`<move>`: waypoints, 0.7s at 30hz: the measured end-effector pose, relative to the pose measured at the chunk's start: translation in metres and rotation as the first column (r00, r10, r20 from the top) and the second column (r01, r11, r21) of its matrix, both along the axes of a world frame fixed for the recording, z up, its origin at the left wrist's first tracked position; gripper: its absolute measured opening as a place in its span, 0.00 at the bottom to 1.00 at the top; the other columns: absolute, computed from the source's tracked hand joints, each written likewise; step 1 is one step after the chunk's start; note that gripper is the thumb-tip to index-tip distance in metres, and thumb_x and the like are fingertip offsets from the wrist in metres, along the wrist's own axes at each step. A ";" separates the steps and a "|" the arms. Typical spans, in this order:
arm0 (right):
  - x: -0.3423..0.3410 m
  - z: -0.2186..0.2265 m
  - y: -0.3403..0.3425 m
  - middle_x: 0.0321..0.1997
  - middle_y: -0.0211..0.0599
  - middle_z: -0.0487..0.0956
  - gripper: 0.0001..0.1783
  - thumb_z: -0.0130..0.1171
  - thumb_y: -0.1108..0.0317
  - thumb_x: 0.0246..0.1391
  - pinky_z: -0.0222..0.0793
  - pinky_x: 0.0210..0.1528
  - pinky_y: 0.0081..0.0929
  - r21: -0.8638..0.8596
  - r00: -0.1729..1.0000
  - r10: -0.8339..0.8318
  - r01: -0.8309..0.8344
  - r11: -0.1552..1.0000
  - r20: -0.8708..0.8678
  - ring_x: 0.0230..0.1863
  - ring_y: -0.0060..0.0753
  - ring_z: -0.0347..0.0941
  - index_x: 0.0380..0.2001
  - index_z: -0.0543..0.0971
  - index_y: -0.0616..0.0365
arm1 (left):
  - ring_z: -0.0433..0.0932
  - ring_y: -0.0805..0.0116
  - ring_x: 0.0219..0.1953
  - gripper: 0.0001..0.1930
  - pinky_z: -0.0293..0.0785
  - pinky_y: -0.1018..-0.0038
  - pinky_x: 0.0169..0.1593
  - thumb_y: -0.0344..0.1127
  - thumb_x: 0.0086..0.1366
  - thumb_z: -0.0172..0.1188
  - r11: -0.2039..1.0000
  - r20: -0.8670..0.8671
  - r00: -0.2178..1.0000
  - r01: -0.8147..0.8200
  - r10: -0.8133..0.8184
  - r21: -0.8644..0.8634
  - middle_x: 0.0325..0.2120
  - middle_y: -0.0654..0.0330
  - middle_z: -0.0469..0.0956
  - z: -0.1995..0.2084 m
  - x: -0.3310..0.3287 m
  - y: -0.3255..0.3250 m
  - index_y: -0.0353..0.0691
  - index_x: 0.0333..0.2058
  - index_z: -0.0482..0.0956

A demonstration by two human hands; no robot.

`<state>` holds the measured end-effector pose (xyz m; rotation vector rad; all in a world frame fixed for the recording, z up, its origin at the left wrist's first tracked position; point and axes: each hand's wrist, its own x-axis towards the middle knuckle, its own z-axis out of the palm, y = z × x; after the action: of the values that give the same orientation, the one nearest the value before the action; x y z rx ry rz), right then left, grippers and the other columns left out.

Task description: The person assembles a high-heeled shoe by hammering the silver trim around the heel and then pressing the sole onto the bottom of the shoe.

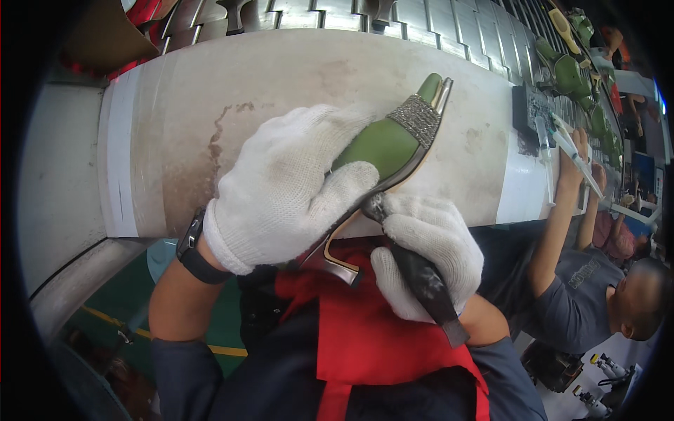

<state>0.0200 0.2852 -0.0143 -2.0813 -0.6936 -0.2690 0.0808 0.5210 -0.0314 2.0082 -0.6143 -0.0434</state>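
Observation:
Both my hands wear white knitted gloves. My left hand (284, 186) wraps around a heeled shoe (414, 121) fitted on a green last (382, 146). A glittery dark band crosses the shoe near its toe, which points up and away to the right. The shoe's slim heel (342, 270) hangs down toward my red apron. In my right hand (435, 252) is a dark tool (423, 284) with a black, worn handle, flat at its lower end. Its upper end is against or very close to the sole edge under the arch; the fingers partly hide it, so its exact kind is unclear.
A stained pale worktable (295, 77) lies under the shoe. Beyond it runs a metal slat conveyor (421, 31). More green lasts (572, 77) stand at the far right. A co-worker (576, 295) sits close on my right, hands near white slender tools (577, 158) and a dark box (530, 109).

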 end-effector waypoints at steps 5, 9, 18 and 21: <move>-0.008 0.000 0.004 0.49 0.49 0.89 0.24 0.76 0.80 0.45 0.83 0.56 0.43 -0.036 0.998 -0.042 0.040 0.999 -0.045 0.51 0.52 0.89 0.49 0.86 0.61 | 0.84 0.39 0.53 0.26 0.78 0.55 0.60 0.31 0.72 0.64 1.000 0.029 1.000 -0.006 0.006 0.023 0.53 0.39 0.83 -0.001 0.000 -0.004 0.27 0.66 0.76; -0.008 -0.003 0.005 0.50 0.50 0.89 0.23 0.76 0.80 0.48 0.83 0.56 0.43 0.054 0.992 0.003 0.003 0.999 -0.124 0.51 0.52 0.89 0.50 0.85 0.63 | 0.84 0.40 0.53 0.26 0.78 0.56 0.60 0.31 0.72 0.64 0.999 0.058 0.998 -0.034 0.033 0.012 0.52 0.40 0.84 -0.004 -0.002 -0.003 0.28 0.66 0.77; -0.027 -0.009 0.018 0.49 0.50 0.89 0.24 0.76 0.84 0.49 0.84 0.54 0.41 0.285 0.975 0.097 -0.037 0.958 -0.198 0.49 0.50 0.89 0.52 0.85 0.64 | 0.85 0.45 0.54 0.25 0.78 0.59 0.61 0.34 0.74 0.64 0.999 -0.028 0.998 -0.049 0.049 0.011 0.53 0.40 0.83 0.001 -0.006 -0.004 0.27 0.65 0.77; -0.031 -0.010 0.006 0.52 0.51 0.89 0.26 0.74 0.85 0.49 0.84 0.56 0.39 0.303 0.924 0.131 -0.017 0.953 -0.359 0.52 0.48 0.89 0.53 0.84 0.64 | 0.85 0.46 0.57 0.25 0.78 0.60 0.63 0.34 0.76 0.62 0.993 -0.015 0.993 -0.117 0.117 0.011 0.54 0.40 0.83 -0.003 -0.015 -0.004 0.25 0.66 0.77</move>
<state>-0.0114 0.2912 -0.0238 -1.7467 -0.4650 0.0704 0.0654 0.5174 -0.0347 2.0479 -0.4861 0.0083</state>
